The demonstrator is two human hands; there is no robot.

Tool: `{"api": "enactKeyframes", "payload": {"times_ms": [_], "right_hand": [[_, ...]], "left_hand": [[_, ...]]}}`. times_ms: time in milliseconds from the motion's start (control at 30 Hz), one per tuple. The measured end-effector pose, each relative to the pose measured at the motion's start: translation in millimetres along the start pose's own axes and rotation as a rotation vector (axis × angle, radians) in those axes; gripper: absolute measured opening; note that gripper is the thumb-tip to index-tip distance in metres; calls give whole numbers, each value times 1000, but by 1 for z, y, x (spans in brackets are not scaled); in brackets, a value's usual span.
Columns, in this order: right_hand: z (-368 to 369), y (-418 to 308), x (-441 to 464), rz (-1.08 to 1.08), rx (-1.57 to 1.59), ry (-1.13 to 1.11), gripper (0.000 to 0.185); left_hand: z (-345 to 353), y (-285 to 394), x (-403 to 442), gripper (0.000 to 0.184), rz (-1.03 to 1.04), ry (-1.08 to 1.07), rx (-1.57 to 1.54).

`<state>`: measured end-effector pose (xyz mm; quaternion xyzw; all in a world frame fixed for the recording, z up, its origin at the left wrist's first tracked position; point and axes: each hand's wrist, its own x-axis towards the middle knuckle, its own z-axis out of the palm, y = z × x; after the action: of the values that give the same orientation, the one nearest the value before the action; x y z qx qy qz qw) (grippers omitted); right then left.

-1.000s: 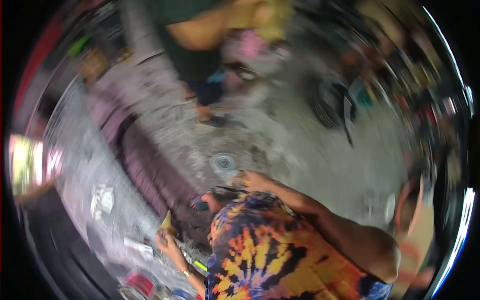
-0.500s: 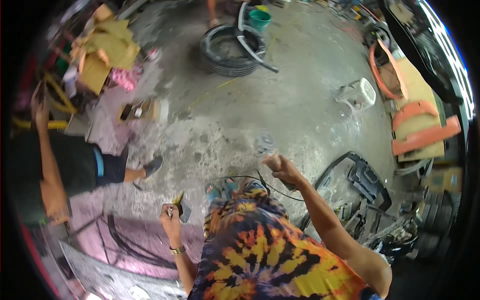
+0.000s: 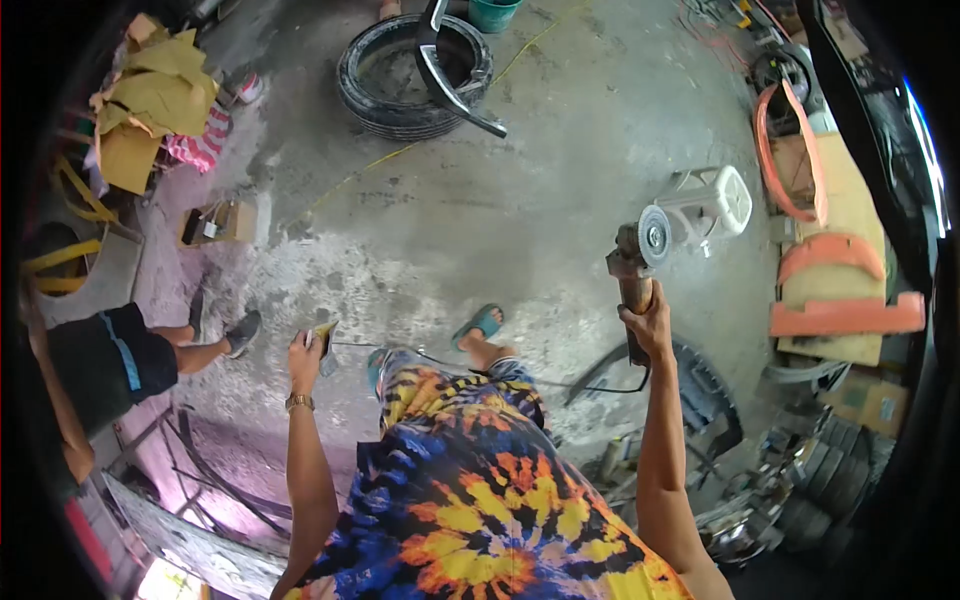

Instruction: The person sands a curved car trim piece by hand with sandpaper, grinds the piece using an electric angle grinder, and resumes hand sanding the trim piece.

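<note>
My right hand (image 3: 650,325) is wrapped round the body of an angle grinder (image 3: 634,285), held out at the right with its round disc (image 3: 654,236) at the top. A dark cord runs from the grinder's lower end across in front of my legs. At the left, my left hand (image 3: 305,358), with a watch on the wrist, has its fingers closed round a small yellowish and dark piece (image 3: 324,335). What that piece is, I cannot make out.
A tire (image 3: 400,110) with a curved black trim piece (image 3: 450,95) lies ahead. A white stool (image 3: 715,205) stands right, near orange parts (image 3: 835,315). Another person (image 3: 95,365) is at the left. A black bumper-like part (image 3: 700,390) and metal parts lie at the lower right.
The view has turned away from the pale panel toward the open floor. My right hand has moved out to the right with the grinder. The other person now appears further toward the left edge.
</note>
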<state>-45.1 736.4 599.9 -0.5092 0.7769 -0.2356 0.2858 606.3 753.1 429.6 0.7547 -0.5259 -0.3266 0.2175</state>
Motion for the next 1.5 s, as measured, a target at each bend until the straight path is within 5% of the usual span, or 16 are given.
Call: {"api": "enactKeyframes", "payload": {"times_ms": [233, 533, 1100, 1300, 1367, 1433, 1500], "right_hand": [[-53, -25, 212, -117, 362, 1, 43], [8, 15, 412, -34, 444, -43, 44], [88, 124, 739, -1, 284, -453, 43], [154, 157, 826, -29, 361, -519, 45], [181, 164, 836, 1, 411, -559, 46], [215, 187, 849, -43, 394, -596, 47], [245, 202, 856, 28, 423, -684, 53]], "left_hand": [[116, 71, -39, 24, -246, 151, -46], [259, 98, -33, 28, -636, 284, -176], [374, 292, 200, 25, -706, 466, -81], [550, 257, 347, 16, -535, 267, -176], [654, 172, 377, 31, -571, 184, -252], [699, 182, 427, 37, -612, 64, -66], [807, 86, 438, 37, -233, 76, 160]]}}
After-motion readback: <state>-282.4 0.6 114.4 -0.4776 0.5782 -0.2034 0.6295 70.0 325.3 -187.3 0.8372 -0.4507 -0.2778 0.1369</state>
